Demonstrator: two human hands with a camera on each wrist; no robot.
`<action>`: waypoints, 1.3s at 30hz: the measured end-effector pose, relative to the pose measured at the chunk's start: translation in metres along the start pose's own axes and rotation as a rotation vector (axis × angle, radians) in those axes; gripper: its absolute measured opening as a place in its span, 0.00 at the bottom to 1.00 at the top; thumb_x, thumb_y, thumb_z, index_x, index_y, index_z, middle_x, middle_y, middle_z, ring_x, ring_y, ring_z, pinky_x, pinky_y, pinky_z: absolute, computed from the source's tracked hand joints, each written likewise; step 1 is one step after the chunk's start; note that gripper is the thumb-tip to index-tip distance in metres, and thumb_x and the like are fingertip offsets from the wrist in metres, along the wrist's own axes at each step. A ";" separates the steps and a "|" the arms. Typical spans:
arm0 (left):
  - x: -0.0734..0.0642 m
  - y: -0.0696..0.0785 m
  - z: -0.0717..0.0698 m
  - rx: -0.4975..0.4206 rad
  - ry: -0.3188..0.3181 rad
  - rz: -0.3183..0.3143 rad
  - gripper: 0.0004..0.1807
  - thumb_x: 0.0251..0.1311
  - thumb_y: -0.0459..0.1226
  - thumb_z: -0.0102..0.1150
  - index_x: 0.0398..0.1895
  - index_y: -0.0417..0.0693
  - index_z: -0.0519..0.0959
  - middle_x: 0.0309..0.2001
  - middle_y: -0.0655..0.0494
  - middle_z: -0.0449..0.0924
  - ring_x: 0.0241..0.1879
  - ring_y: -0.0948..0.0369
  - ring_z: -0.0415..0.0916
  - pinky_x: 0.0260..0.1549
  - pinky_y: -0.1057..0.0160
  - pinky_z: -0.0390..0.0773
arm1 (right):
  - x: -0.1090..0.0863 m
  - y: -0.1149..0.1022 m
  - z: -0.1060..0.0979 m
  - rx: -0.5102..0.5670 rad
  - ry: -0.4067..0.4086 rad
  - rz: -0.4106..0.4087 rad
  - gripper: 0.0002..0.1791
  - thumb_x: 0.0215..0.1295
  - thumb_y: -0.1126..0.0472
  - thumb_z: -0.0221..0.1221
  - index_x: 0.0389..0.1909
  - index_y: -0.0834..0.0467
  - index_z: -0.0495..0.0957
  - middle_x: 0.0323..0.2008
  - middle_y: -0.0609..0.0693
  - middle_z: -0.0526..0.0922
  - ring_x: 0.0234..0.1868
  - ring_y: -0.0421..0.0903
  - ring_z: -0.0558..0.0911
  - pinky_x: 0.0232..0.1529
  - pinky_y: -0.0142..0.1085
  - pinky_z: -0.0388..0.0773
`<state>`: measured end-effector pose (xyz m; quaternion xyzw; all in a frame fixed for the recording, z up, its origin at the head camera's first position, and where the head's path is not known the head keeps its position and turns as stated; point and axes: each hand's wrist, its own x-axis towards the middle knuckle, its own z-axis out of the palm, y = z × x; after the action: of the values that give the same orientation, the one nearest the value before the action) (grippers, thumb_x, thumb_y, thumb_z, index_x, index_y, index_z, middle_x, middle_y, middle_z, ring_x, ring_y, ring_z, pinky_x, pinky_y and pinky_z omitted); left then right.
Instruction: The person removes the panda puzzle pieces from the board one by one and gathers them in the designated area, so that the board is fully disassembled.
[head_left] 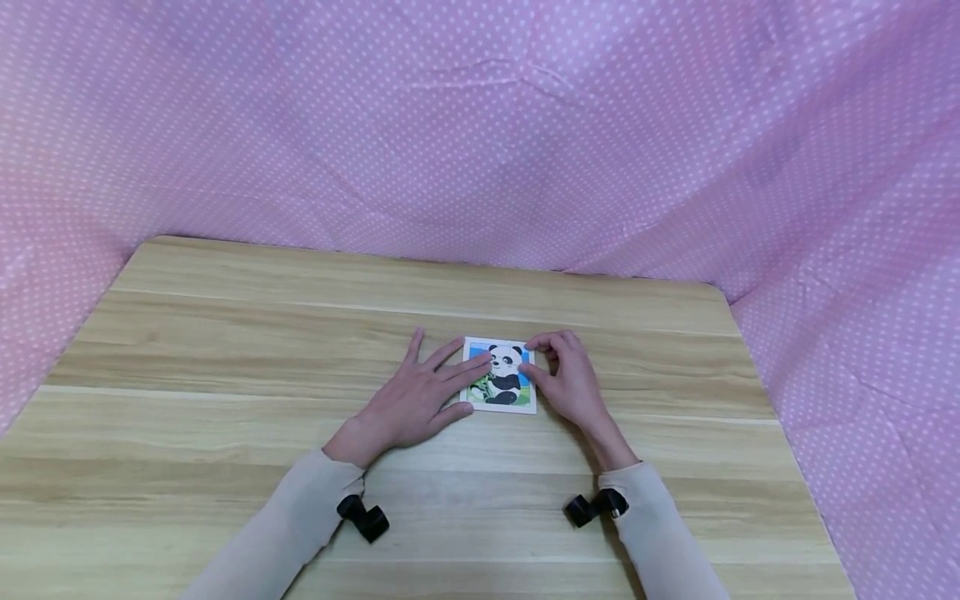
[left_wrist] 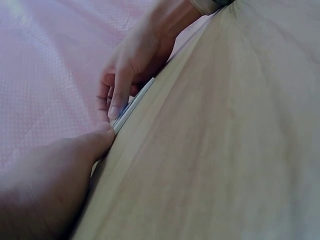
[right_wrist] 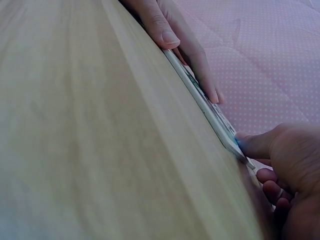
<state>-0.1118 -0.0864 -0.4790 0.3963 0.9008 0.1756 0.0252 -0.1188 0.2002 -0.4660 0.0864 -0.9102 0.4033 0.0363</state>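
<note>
A square, white-bordered board printed with a black-and-white panda (head_left: 504, 385) is placed on the light wood-grain tabletop (head_left: 225, 417). The board is set well apart from the far edge of the tabletop and nearer to its right edge than to its left edge. Blue and green areas are printed around the panda.

The left hand (head_left: 422, 397) is positioned at the left side of the board. Its fingers are spread; two fingertips are laid across the printed face, and the thumb is placed at the near-left corner. The right side of the board is pinched by the curled right hand (head_left: 567, 382): the thumb is pressed on the face, and the index finger is placed near the far-right corner.

Beige sleeves (head_left: 667, 525) are worn on both arms, and a small black device (head_left: 364, 518) is fitted at each wrist. Pink fabric with white dots (head_left: 450, 167) is hung beyond the tabletop's far edge and along its sides.
</note>
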 end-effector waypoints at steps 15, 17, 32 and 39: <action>0.001 0.003 -0.001 0.010 -0.010 0.002 0.36 0.86 0.58 0.44 0.91 0.63 0.60 0.88 0.68 0.56 0.90 0.49 0.45 0.82 0.27 0.26 | -0.001 -0.002 0.000 0.027 -0.007 0.037 0.16 0.69 0.66 0.76 0.54 0.62 0.86 0.51 0.58 0.82 0.52 0.56 0.75 0.54 0.46 0.71; 0.002 0.004 -0.001 0.011 -0.013 -0.005 0.36 0.86 0.59 0.44 0.91 0.63 0.60 0.88 0.69 0.56 0.90 0.49 0.45 0.82 0.28 0.26 | -0.001 -0.002 0.001 0.024 -0.007 0.043 0.16 0.69 0.66 0.76 0.55 0.61 0.85 0.51 0.58 0.82 0.51 0.55 0.74 0.53 0.45 0.71; 0.002 0.007 -0.002 0.031 0.011 0.004 0.36 0.84 0.58 0.47 0.89 0.60 0.63 0.88 0.65 0.60 0.89 0.46 0.49 0.81 0.24 0.30 | -0.002 -0.004 0.002 0.016 0.008 0.046 0.18 0.69 0.66 0.76 0.56 0.62 0.84 0.50 0.57 0.81 0.50 0.55 0.74 0.51 0.44 0.70; 0.002 0.006 0.001 0.026 0.021 0.003 0.36 0.84 0.58 0.47 0.89 0.60 0.64 0.87 0.65 0.60 0.89 0.46 0.50 0.81 0.23 0.30 | -0.004 -0.001 0.003 0.013 0.026 0.029 0.16 0.69 0.67 0.76 0.54 0.61 0.84 0.50 0.56 0.82 0.49 0.54 0.75 0.50 0.42 0.71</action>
<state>-0.1088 -0.0804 -0.4772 0.3962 0.9026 0.1682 0.0102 -0.1151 0.1980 -0.4680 0.0680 -0.9082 0.4109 0.0417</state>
